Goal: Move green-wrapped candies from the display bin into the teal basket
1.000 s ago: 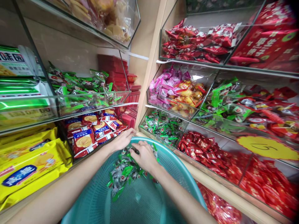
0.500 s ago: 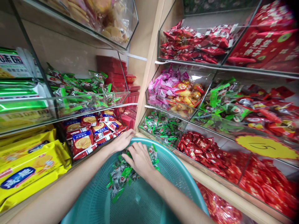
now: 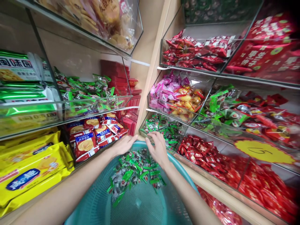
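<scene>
A teal plastic basket (image 3: 124,215) with mesh sides stands below me, a loose heap of green-and-clear wrapped candies (image 3: 138,170) on its far side. My left hand (image 3: 125,145) is closed over the basket's far left rim, though its fingertips are partly hidden. Past the far right rim, my right hand (image 3: 158,149) reaches to the front of a clear bin (image 3: 142,128) of small green-wrapped candies (image 3: 172,131). The right fingers are apart and bent, and nothing shows in them.
Red-wrapped candies (image 3: 199,153) fill the bins to the right, under a yellow price tag (image 3: 264,151). On the left are yellow biscuit packs (image 3: 30,175) and red-and-blue cookie packets (image 3: 85,145). A wooden post (image 3: 152,62) rises between the two shelf units.
My right hand has moved from over the candies inside the basket up and right to the green candy bin. More of the heap shows now. The left hand stays at the rim.
</scene>
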Action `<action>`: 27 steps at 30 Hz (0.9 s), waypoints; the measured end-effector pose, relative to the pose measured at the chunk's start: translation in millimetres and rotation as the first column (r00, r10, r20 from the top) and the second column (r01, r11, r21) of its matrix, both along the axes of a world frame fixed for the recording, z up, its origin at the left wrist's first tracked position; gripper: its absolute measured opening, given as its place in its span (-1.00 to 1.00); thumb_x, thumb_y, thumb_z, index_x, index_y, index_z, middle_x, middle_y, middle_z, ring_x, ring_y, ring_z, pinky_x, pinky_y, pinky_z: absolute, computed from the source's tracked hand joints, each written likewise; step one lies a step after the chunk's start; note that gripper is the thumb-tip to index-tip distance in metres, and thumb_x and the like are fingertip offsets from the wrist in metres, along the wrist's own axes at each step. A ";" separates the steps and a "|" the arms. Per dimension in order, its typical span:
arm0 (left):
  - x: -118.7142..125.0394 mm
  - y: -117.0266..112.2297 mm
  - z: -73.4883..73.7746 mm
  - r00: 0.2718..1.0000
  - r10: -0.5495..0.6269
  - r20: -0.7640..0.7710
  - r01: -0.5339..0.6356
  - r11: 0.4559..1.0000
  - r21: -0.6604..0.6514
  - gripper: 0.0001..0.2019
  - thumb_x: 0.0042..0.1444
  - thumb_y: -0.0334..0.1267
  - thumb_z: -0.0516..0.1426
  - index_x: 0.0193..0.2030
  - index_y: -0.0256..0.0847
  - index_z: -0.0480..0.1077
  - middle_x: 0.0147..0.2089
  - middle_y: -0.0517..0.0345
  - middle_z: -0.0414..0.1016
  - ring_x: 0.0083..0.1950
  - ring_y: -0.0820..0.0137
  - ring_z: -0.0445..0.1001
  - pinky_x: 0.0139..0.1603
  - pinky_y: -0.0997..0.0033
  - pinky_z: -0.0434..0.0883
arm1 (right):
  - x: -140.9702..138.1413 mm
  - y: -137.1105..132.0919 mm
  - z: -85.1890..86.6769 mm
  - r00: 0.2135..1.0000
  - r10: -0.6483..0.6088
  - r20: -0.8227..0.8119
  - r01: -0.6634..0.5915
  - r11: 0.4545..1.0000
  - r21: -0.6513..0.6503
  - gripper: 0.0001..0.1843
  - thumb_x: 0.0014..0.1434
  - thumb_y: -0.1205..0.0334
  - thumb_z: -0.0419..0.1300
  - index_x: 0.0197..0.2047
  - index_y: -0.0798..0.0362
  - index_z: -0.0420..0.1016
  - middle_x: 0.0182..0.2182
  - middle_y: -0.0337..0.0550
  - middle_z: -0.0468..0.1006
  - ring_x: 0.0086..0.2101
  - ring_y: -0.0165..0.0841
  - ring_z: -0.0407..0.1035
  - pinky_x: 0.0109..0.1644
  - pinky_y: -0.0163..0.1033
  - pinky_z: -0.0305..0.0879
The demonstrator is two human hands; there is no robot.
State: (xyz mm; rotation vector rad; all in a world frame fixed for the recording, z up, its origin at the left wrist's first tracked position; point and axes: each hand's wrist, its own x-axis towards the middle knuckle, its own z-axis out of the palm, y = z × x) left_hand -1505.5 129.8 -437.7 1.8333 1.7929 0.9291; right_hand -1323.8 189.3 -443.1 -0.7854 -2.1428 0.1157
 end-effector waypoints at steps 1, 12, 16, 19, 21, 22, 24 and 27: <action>0.3 -0.1 -0.1 1.000 -0.001 -0.006 0.001 1.000 0.002 -0.37 0.17 0.16 -0.26 -0.26 -0.19 0.50 -0.28 0.17 0.57 -0.19 0.27 0.48 -0.13 0.43 0.29 | 1.5 7.0 -1.7 0.999 -0.032 0.015 0.032 0.999 -0.014 -0.66 0.21 0.07 -0.01 0.00 -0.03 0.37 -0.01 -0.05 0.34 0.00 -0.23 0.18 0.04 -0.07 0.12; 2.4 0.8 -3.5 0.991 0.078 -0.113 -0.078 0.997 0.004 -0.36 0.14 0.22 -0.27 -0.25 -0.18 0.48 -0.26 0.08 0.55 -0.15 0.22 0.47 -0.14 0.36 0.31 | -7.4 27.3 -5.8 0.927 0.041 0.372 0.027 0.984 -0.174 -0.40 0.11 -0.20 0.01 0.21 -0.27 0.15 0.30 -0.09 -0.16 0.22 0.01 -0.18 0.17 0.22 -0.18; 1.7 -1.1 -1.2 0.992 0.082 -0.099 -0.085 0.996 -0.025 -0.34 0.13 0.22 -0.27 -0.23 -0.17 0.49 -0.25 0.09 0.55 -0.18 0.23 0.47 -0.14 0.37 0.31 | -6.6 26.6 -6.7 0.944 0.017 0.328 0.037 0.987 -0.158 -0.42 0.11 -0.17 0.04 0.17 -0.19 0.24 0.24 -0.01 -0.01 0.19 -0.05 -0.10 0.18 0.17 -0.13; 1.5 -3.0 -0.2 0.992 0.088 -0.092 -0.091 0.995 -0.032 -0.35 0.13 0.22 -0.26 -0.20 -0.15 0.49 -0.23 0.10 0.56 -0.16 0.22 0.47 -0.11 0.37 0.31 | -6.1 27.6 -9.1 0.968 0.004 0.249 0.034 0.989 -0.146 -0.43 0.09 -0.11 0.09 0.14 -0.09 0.30 0.15 0.03 0.09 0.15 -0.10 0.00 0.17 0.08 -0.02; 1.8 -3.2 -0.4 0.991 0.091 -0.099 -0.095 0.995 -0.031 -0.35 0.13 0.22 -0.26 -0.20 -0.15 0.50 -0.22 0.10 0.56 -0.14 0.22 0.47 -0.11 0.37 0.31 | -5.8 29.1 -10.2 0.980 0.015 0.199 0.015 0.989 -0.148 -0.46 0.08 -0.08 0.12 0.09 -0.03 0.36 0.09 0.03 0.14 0.11 -0.13 0.06 0.15 0.03 0.04; 2.1 -3.0 -0.7 0.990 0.093 -0.107 -0.096 0.995 -0.028 -0.35 0.13 0.22 -0.26 -0.19 -0.15 0.49 -0.22 0.10 0.56 -0.14 0.22 0.47 -0.11 0.37 0.31 | -5.7 29.9 -10.5 0.984 0.025 0.174 0.001 0.988 -0.152 -0.49 0.07 -0.06 0.13 0.06 -0.02 0.39 0.06 0.02 0.16 0.10 -0.14 0.09 0.15 0.01 0.07; 2.9 -2.3 -1.1 0.988 0.095 -0.125 -0.099 0.995 -0.022 -0.34 0.13 0.22 -0.27 -0.19 -0.15 0.49 -0.21 0.09 0.55 -0.12 0.21 0.47 -0.11 0.37 0.31 | -5.4 31.7 -10.6 0.991 0.055 0.118 -0.035 0.986 -0.164 -0.54 0.07 -0.02 0.15 0.00 0.00 0.43 0.03 0.00 0.17 0.07 -0.17 0.14 0.14 -0.02 0.12; 3.9 -1.6 -1.3 0.985 0.088 -0.145 -0.090 0.996 -0.011 -0.34 0.14 0.23 -0.29 -0.16 -0.12 0.48 -0.19 0.08 0.55 -0.10 0.20 0.46 -0.10 0.35 0.30 | -5.6 33.2 -9.4 0.994 0.100 0.040 -0.089 0.975 -0.204 -0.60 0.07 0.03 0.14 -0.05 0.03 0.47 0.00 -0.01 0.19 0.01 -0.23 0.22 0.10 -0.09 0.19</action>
